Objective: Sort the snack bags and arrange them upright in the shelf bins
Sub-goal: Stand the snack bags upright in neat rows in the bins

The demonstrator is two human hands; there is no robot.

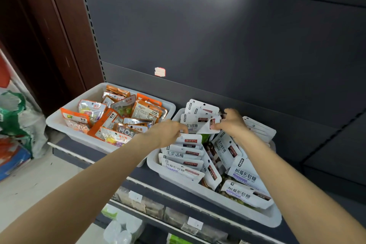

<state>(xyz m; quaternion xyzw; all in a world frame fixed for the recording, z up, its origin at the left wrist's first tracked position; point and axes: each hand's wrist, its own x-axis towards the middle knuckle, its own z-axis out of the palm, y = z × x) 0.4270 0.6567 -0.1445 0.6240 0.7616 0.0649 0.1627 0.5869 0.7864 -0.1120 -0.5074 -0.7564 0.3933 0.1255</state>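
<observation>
Two white bins stand side by side on a dark shelf. The left bin (59, 125) holds several orange snack bags (146, 112) lying jumbled. The right bin (158, 168) holds several white snack bags (184, 166), some upright in a row at its front left, others leaning or lying flat. My left hand (168, 131) reaches over the row of upright white bags, its fingers curled on the top edge of one bag (190, 140). My right hand (229, 121) pinches the corner of a white bag (210, 126) near the back of that bin.
The dark back panel (217, 35) of the shelf rises behind the bins, with a small torn sticker (160, 71). A lower shelf (158, 212) carries more goods and price tags. Plastic sacks (17, 123) lie on the floor at the left beside a brown post (59, 35).
</observation>
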